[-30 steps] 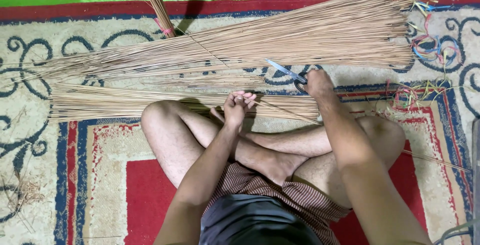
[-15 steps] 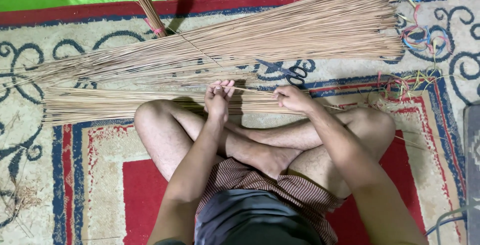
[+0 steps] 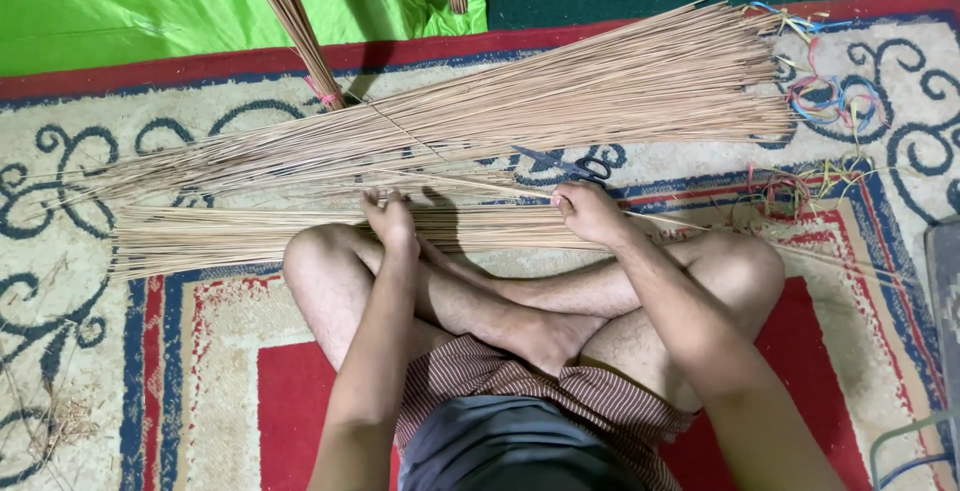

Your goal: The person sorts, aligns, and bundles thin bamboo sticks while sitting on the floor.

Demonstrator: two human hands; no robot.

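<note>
A thin bundle of pale sticks [image 3: 250, 236] is lying across the patterned carpet [image 3: 60, 201] just in front of the seated person's crossed legs, and both hands are working on it. The left hand [image 3: 392, 223] is pressing down near the bundle's middle, fingers [image 3: 372, 203] curled onto a few of the sticks, so it looks to be pinching them rather than lying flat. The right hand [image 3: 588, 213] is closing around the same bundle further along, fingers clenched over the sticks. Judging by how things are lying, the sorting seems only partly done: this near bundle is small and fairly even, while just behind it a much bigger fan of sticks [image 3: 560, 101] is spreading out loose and untied, its ends flaring toward the coloured strings [image 3: 830, 101] scattered at the carpet's far right. A pair of scissors [image 3: 570, 164] is resting on the carpet between the big fan and the right hand, not touched by either hand. More tangled string [image 3: 790, 196] is lying near the right knee. At the top, a tied bundle [image 3: 295, 26] is leaning in over a green sheet [image 3: 130, 1], seemingly bound already, so most of the sticks appear yet to be gathered.
</note>
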